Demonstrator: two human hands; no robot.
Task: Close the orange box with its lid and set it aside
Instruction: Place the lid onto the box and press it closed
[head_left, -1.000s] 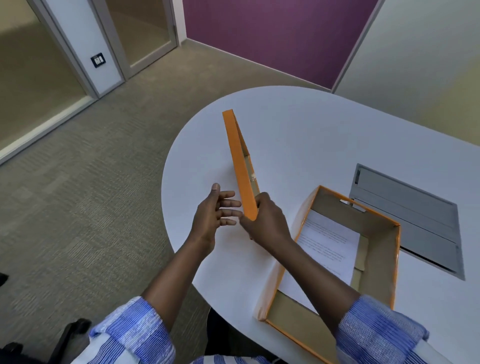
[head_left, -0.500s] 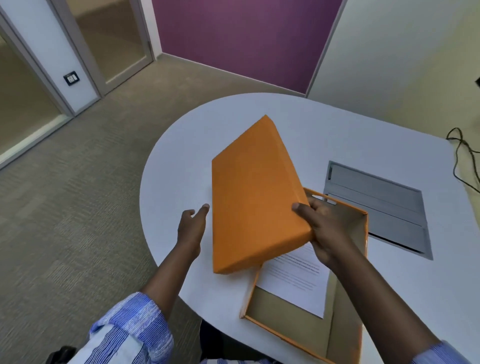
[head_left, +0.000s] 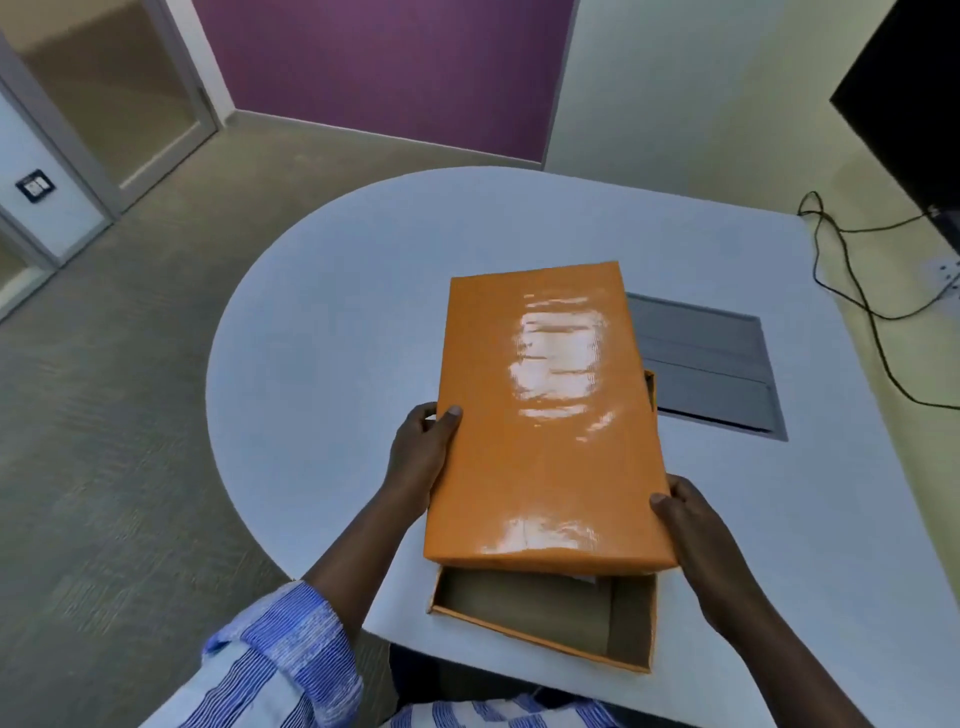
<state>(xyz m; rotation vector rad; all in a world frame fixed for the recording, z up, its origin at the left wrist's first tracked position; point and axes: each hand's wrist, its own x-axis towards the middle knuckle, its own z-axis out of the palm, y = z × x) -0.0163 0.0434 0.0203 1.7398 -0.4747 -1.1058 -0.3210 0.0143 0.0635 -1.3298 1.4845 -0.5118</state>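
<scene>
A glossy orange lid (head_left: 545, 415) is held flat, top side up, above the open orange box (head_left: 545, 618). It covers most of the box; only the near end of the box's brown inside shows, and a far corner peeks out on the right. My left hand (head_left: 421, 457) grips the lid's left long edge, thumb on top. Near the lid's front right corner my right hand (head_left: 696, 525) holds the other side. The paper inside the box is almost wholly hidden under the lid.
The box stands near the front edge of a white rounded table (head_left: 337, 338). A grey cable hatch (head_left: 711, 364) is set in the tabletop just right of the lid. Black cables (head_left: 852, 275) hang off the table's right side under a dark screen.
The lid went from standing on edge left of the box to lying flat over it. My left hand, free before, now grips the lid's left edge. The view shifted right.
</scene>
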